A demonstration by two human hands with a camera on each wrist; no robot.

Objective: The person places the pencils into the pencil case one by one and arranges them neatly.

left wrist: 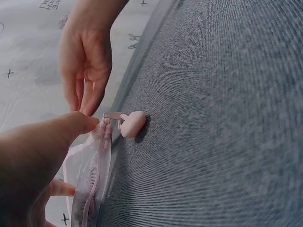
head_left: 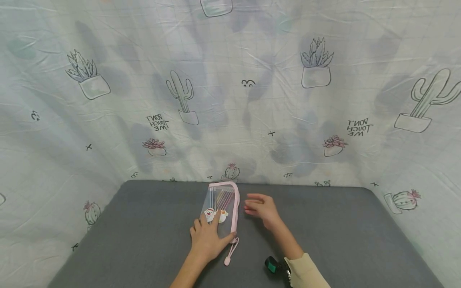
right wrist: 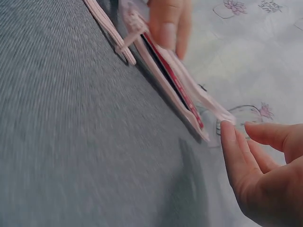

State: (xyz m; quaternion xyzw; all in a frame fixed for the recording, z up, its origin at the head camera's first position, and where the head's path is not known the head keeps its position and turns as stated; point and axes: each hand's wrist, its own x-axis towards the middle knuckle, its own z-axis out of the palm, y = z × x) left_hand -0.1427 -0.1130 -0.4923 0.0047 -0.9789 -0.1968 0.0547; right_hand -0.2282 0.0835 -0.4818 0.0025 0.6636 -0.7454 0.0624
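Note:
A clear pencil case (head_left: pixel 225 228) with pink zipper trim (head_left: pixel 235 208) lies on the grey table. Several slim coloured sticks, like pencils, show inside, and round stickers (head_left: pixel 209 215) decorate its front. My left hand (head_left: pixel 207 240) rests on its lower half, fingers spread and the thumb at the lower right corner, near the zipper slider (right wrist: pixel 130 41). In the right wrist view the zipper edge gapes, with red and dark contents between the pink bands. My right hand (head_left: pixel 262 208) hovers just right of the case, fingers slightly bent, holding nothing.
A pink pull cord (head_left: pixel 232 252) with a bead-like end trails from the case's lower corner. A black and green device (head_left: pixel 272 265) sits beside the right sleeve (head_left: pixel 306 272). Patterned cactus cloth (head_left: pixel 252 120) hangs behind and along both sides of the grey table (head_left: pixel 151 240).

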